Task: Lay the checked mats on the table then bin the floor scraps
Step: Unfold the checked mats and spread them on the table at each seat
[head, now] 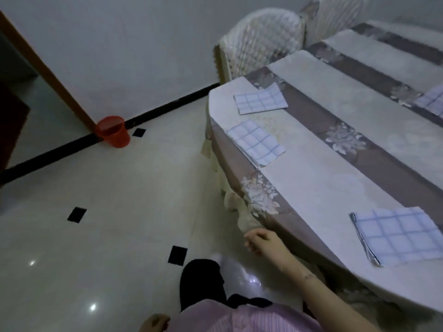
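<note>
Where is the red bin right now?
In the head view's left, the red bin stands on the floor against the black skirting, beside the orange door frame, apart from the table.

Dim, soft, wide-angle warp; floor glare.

Left hand cut by the bottom edge — far mat by the right.

Mats blue-white checked; tablecloth beige, mauve floral stripes; bin red; floor cream, black diamonds.
</note>
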